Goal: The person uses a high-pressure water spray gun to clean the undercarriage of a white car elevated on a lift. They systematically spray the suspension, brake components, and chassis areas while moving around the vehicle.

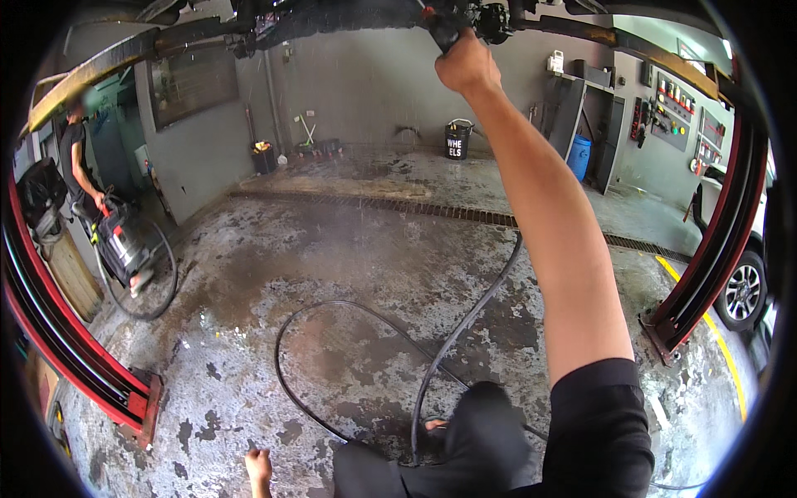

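Observation:
My right arm reaches up to the vehicle underside (332,18) overhead. At its end my right hand (469,66) is closed round a black spray gun (446,31), whose front end merges with the dark parts above. Fine drops and mist hang in the air below. Low at the left, my left hand (260,466) is closed in a fist over the wet floor (224,398); what it holds, if anything, does not show. A black hose (452,336) loops over the floor in front of my legs.
Red lift posts stand left (83,349) and right (710,224). At the far left a person (76,158) carries a wet vacuum (124,241). A drain grate (448,212) crosses the floor, with a black bucket (457,139) beyond. A blue barrel (579,156) stands by shelving.

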Tool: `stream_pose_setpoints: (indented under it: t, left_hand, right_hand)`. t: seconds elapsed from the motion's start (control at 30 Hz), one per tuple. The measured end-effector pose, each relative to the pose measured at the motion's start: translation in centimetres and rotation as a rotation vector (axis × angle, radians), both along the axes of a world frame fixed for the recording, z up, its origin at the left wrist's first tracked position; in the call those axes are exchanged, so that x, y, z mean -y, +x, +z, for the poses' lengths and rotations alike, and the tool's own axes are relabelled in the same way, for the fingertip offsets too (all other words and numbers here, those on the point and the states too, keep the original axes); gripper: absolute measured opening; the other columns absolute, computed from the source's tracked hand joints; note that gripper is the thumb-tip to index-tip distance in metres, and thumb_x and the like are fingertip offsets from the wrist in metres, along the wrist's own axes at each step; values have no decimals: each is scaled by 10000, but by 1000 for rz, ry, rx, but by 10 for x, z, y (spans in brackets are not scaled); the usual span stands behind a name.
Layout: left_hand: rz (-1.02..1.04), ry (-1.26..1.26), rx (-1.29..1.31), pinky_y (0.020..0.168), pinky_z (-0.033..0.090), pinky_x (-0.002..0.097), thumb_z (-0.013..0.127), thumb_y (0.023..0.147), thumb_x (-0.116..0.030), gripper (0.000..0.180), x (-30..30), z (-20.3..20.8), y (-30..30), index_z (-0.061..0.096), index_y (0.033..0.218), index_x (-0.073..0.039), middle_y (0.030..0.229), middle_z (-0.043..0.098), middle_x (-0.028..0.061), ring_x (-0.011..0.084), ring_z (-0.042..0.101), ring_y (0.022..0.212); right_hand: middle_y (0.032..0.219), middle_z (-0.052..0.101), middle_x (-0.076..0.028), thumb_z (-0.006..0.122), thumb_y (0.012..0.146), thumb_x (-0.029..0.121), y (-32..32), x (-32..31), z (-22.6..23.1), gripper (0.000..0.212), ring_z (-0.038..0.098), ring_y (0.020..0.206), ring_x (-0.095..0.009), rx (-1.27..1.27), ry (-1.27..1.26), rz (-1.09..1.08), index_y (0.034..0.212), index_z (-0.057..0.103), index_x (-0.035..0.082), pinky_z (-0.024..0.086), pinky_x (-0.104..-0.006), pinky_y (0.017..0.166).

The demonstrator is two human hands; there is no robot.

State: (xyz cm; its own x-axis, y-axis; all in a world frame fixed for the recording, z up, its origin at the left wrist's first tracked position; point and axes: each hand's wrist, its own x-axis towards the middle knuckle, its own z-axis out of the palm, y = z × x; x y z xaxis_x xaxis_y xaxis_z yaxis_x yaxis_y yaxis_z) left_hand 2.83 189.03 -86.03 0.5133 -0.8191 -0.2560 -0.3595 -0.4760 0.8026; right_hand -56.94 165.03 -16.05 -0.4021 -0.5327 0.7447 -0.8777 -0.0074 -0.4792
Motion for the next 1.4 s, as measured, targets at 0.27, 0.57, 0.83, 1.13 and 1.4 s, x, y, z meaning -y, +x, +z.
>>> stream_pose_setpoints:
  t: [0.27,0.57,0.83,1.13,1.4]
  left_hand:
    - [24,-334,-147,551,407,294,669,903,-160,205,67,83,-85,664,852,38,660,587,6,83,495,600]
    - [322,-353,300,589,466,367,722,849,-215,283,61,78,-51,647,748,39,664,626,105,179,582,616]
    - [-32,-228,209,773,511,404,704,915,-261,382,108,76,-192,611,1190,-13,955,704,138,242,641,845]
    - [-420,-13,-27,824,524,456,767,865,-377,506,195,155,-411,699,1133,47,975,742,240,339,712,906]
    - [203,-215,102,603,455,389,770,817,-251,340,199,151,-380,630,706,38,646,604,123,204,565,617]
  right_hand:
    - [1248,675,-138,675,825,186,0,115,47,546,644,1193,-319,104,-71,110,1337,520,72,539,-423,984]
    - [1251,670,-198,706,783,242,-24,232,89,561,654,1176,-333,269,-189,303,1286,583,26,520,-409,1004]
    - [1164,714,-115,725,800,215,-40,264,118,497,708,1062,-261,337,-254,338,1257,589,74,566,-376,908]
    - [1170,712,-104,733,803,238,-50,280,134,485,708,1050,-250,327,-188,370,1245,613,79,567,-368,903]
    - [1209,700,-101,728,817,255,-66,281,119,523,689,1105,-253,278,-58,305,1296,583,101,561,-391,919]
